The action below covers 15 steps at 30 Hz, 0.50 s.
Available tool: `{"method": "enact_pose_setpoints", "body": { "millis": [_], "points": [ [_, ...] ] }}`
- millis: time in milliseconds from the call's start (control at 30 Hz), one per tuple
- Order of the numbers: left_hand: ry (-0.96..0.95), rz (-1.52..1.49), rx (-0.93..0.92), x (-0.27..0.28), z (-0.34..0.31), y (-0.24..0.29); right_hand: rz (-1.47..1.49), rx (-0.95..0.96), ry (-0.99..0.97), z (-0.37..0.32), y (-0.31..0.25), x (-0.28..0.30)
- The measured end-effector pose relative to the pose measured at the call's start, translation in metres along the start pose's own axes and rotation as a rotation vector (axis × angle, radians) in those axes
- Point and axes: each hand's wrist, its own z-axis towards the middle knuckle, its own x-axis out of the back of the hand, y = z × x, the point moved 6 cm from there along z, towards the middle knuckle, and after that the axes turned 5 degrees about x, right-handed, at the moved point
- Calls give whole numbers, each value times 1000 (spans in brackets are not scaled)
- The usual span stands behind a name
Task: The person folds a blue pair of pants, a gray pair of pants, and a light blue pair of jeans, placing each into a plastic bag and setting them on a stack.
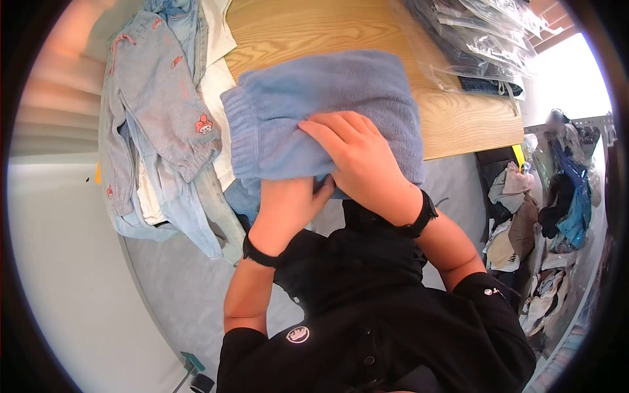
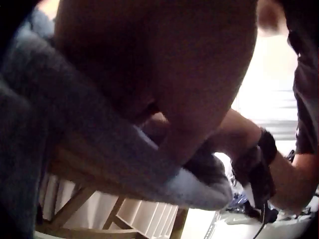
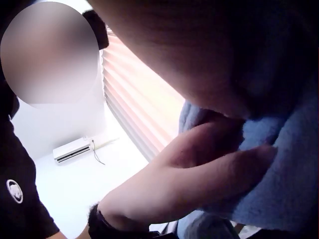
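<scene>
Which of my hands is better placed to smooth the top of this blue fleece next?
Probably your right hand: its fingers lie across the top of the blue fleece. Your left hand reaches under the near edge, its fingers hidden by the fabric.
</scene>
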Motion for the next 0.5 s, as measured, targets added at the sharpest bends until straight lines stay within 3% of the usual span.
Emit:
{"method": "enact_pose_setpoints", "body": {
  "millis": [67,133,167,200,233,267,300,333,367,400,467,500],
  "points": [
    [-79,6,26,6,-6,0,-41,-7,-38,-5,-9,8],
    [-273,-264,132,21,-13,-1,-77,-12,-77,-16,-17,21],
    [-276,-259,135,34,-18,-5,-125,-96,-88,-25,-15,30],
    [-271,-446,237,49,-24,-16,-171,-176,-101,-36,-11,38],
    [-259,-631,334,59,-27,-28,-186,-291,-46,-50,-2,46],
    [-253,-625,334,63,-28,-40,-199,-407,8,-63,8,52],
    [13,-685,392,76,-29,-57,-193,-402,8,-69,12,53],
    [280,-740,446,88,-33,-70,-90,-568,97,-80,23,58],
    [286,-745,449,84,-31,-74,8,-733,185,-93,36,63],
    [299,-611,427,85,-16,-72,0,-728,181,-99,43,65],
    [322,-484,416,87,4,-71,109,-756,-37,-110,58,53],
    [205,-405,404,84,15,-70,107,-744,-46,-109,66,54]
  ]
}}
